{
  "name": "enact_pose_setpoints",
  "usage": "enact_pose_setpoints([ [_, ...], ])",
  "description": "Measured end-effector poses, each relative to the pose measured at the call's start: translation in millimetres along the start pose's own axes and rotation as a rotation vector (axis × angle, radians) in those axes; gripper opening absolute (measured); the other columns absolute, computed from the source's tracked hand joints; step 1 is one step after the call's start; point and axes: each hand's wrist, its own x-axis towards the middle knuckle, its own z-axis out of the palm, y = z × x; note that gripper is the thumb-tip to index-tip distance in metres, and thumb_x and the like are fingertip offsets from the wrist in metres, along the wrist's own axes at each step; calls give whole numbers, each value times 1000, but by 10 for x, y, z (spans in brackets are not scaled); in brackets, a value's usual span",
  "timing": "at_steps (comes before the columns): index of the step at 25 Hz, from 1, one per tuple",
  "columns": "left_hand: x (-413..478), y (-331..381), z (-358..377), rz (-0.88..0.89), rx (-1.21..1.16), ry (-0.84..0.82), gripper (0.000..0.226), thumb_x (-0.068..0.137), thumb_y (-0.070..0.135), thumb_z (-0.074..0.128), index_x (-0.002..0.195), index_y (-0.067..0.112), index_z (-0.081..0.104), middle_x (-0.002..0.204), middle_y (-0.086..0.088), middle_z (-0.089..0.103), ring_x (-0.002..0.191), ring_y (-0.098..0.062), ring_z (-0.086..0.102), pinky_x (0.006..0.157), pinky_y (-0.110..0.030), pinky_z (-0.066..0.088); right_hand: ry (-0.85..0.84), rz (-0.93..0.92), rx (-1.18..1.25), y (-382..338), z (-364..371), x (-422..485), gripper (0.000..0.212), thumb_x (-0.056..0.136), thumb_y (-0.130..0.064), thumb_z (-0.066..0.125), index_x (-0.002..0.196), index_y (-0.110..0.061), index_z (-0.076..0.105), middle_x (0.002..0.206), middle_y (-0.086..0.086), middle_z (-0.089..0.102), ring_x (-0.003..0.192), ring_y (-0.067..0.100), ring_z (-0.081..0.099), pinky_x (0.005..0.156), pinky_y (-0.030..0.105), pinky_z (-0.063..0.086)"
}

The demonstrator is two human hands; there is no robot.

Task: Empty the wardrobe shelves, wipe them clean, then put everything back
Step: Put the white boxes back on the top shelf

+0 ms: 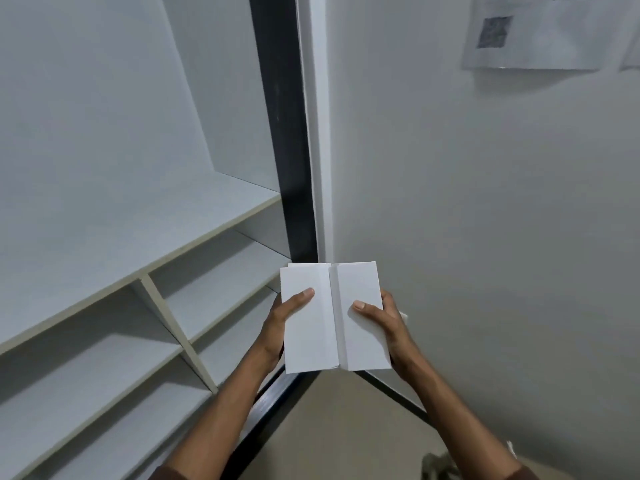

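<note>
The person stands at the open wardrobe [145, 237], holding two white boxes [334, 317] side by side in front of its right edge, out past the front of the shelves and over the floor. The left hand [280, 327] cups the left box from its outer side with the thumb pressed flat on top; the right hand [384, 323] does the same on the right box, thumb laid across the lid and fingers wrapped round the far side, so each hand clamps its own box and the two are squeezed together along the middle seam. Every shelf I can see in the wardrobe is bare, both the broad upper shelf [114, 237] and the smaller compartments below it, split by an upright divider [176, 327]. Whether the boxes are coming out or going back I cannot tell from here; with the shelves so clean and bare, I would guess the putting back has begun. The next move needs a swing left toward the wardrobe, keeping the pair level and pressed together until a shelf takes their weight
</note>
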Motion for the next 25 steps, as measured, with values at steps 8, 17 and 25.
enact_pose_setpoints([
  [8,1019,541,-590,99,-27,253,57,78,50,73,124,19,61,118,-19,69,106,-39,69,94,-54,55,-259,-12,-154,-423,461,1685,91,54,-60,76,132,-31,40,120,5,62,99,23,69,72,28,57],
  [17,1620,1220,-1973,220,-103,500,49,78,38,71,121,15,68,116,-18,73,104,-37,71,96,-53,54,-506,-20,-204,-419,1946,3245,87,60,-57,78,134,-31,39,118,4,64,100,24,70,79,31,57],
  [25,2481,2011,-3574,250,-75,543,54,75,47,74,123,22,68,116,-10,74,106,-31,71,101,-55,51,-520,-3,-185,-593,3419,4537,65,71,-44,79,128,-26,53,120,0,70,106,19,70,90,40,56],
])
